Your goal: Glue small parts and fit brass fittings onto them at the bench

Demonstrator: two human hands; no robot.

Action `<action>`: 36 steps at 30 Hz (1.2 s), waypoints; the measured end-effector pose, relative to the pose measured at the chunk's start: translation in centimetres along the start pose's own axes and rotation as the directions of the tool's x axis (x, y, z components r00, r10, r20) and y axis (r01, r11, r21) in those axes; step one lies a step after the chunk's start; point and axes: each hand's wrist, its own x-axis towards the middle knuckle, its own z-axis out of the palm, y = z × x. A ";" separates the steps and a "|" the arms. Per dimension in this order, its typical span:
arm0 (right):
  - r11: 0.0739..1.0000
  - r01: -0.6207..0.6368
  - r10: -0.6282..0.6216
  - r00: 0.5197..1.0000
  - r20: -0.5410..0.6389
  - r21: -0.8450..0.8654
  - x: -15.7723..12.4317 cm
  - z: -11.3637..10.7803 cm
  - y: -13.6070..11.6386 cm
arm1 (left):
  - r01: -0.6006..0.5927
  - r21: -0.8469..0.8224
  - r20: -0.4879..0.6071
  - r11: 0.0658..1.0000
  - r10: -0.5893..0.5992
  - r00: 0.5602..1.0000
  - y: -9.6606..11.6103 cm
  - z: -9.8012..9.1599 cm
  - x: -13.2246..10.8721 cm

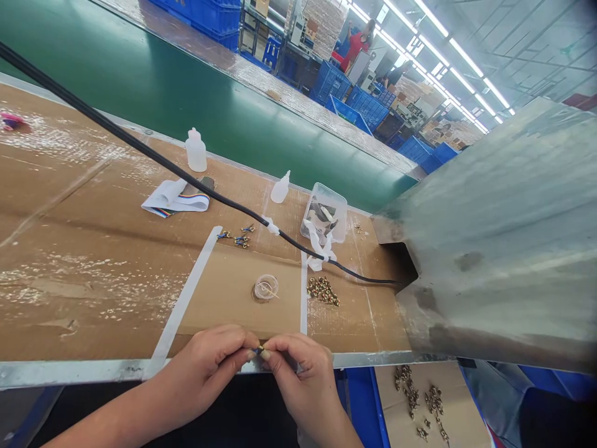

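The left hand [200,367] & right hand [303,379] are close together, fingertips pinching a tiny wired brass bit [258,351] right over the table [93,298] edge. Just past the hands, a small clear cup [266,288] sits on cardboard, w/ a heap of brass bits [323,290] to its right. A few wired bits [240,236] lie further up. A black cable [219,202] runs across above. Below the right hand, more brass bits [420,398] lie on a cardboard sheet.
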 end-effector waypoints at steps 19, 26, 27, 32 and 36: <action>1.000 -0.018 0.018 1.000 0.021 -0.023 0.2 -0.2 -0.4 | 0.018 -0.027 -0.002 0.999 -0.018 1.000 -0.1 0.0 -0.1; 1.000 -0.015 0.015 1.000 0.010 -0.008 0.2 -0.2 -0.3 | 0.041 -0.020 0.006 0.999 -0.041 0.999 -0.3 0.1 -0.2; 1.000 -0.013 0.013 1.000 0.011 -0.008 0.2 -0.2 -0.3 | 0.042 -0.019 0.009 0.999 -0.042 0.999 -0.3 0.1 -0.2; 1.000 -0.007 0.007 1.000 0.005 -0.002 0.0 -0.1 -0.3 | 0.036 -0.033 0.011 0.999 -0.036 0.999 -0.3 0.1 -0.2; 1.000 -0.005 0.005 1.000 0.005 0.001 -0.1 -0.1 -0.3 | 0.044 -0.034 0.010 0.998 -0.043 0.999 -0.2 0.1 -0.2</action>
